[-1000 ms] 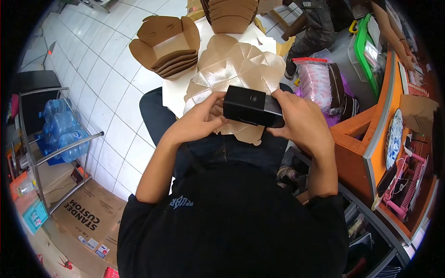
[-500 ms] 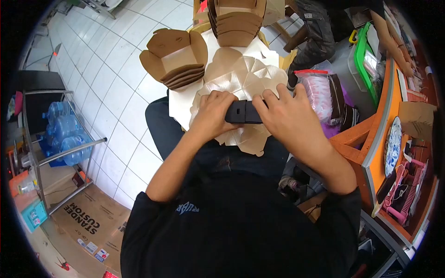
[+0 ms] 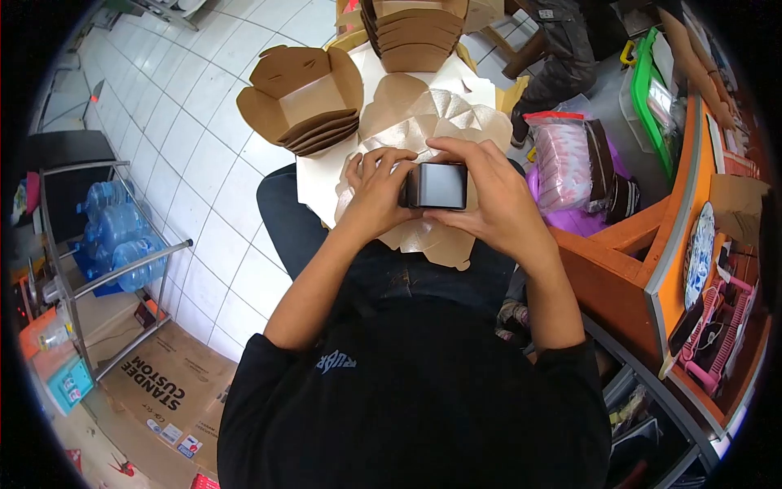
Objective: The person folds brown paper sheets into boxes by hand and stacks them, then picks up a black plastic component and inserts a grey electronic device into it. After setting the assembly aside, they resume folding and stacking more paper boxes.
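Above my lap, a small black block-shaped device [image 3: 441, 186] with a glossy dark face sits between both hands; its exact kind cannot be told. My left hand [image 3: 377, 186] is closed around its left side. On its right side, my right hand [image 3: 503, 198] grips it with fingers at the far edge and thumb at the near edge. Below the hands lies a flattened, creased brown cardboard box blank [image 3: 440, 247] with a shiny inner side. Farther off are a nested stack of folded brown paper boxes [image 3: 311, 96] and a taller stack [image 3: 415, 47].
At left, blue plastic bottles [image 3: 110, 216] rest in a metal rack [image 3: 130, 262], above a flat cardboard carton [image 3: 167, 383]. An orange table [image 3: 615, 281] stands at right, near a lidded bin [image 3: 648, 98] and a pink-white package [image 3: 562, 163]. Another person's leg [image 3: 562, 53] and arm [image 3: 705, 77] show.
The black device has turned so that its glossy face shows. My right hand has shifted from over its top to its right side, fingers and thumb spread around it.
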The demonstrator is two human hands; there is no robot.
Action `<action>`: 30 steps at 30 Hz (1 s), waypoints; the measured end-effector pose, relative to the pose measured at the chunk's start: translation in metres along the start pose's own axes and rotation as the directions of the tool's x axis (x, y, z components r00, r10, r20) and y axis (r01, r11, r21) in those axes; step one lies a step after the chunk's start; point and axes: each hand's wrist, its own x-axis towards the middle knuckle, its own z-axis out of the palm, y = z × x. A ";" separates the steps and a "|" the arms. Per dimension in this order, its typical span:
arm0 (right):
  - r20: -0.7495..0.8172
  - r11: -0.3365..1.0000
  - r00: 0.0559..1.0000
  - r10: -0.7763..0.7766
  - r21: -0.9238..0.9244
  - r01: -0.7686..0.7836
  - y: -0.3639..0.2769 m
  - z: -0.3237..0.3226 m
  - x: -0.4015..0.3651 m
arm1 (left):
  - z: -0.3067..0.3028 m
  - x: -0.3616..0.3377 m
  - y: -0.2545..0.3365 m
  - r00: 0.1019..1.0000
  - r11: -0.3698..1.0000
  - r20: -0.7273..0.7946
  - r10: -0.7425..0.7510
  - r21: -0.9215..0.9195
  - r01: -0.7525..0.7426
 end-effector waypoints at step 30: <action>0.298 0.152 0.808 0.508 0.893 -0.424 0.032 0.026 -0.054 | -0.051 -0.033 0.026 0.972 0.381 0.119 -0.202 -0.905 0.189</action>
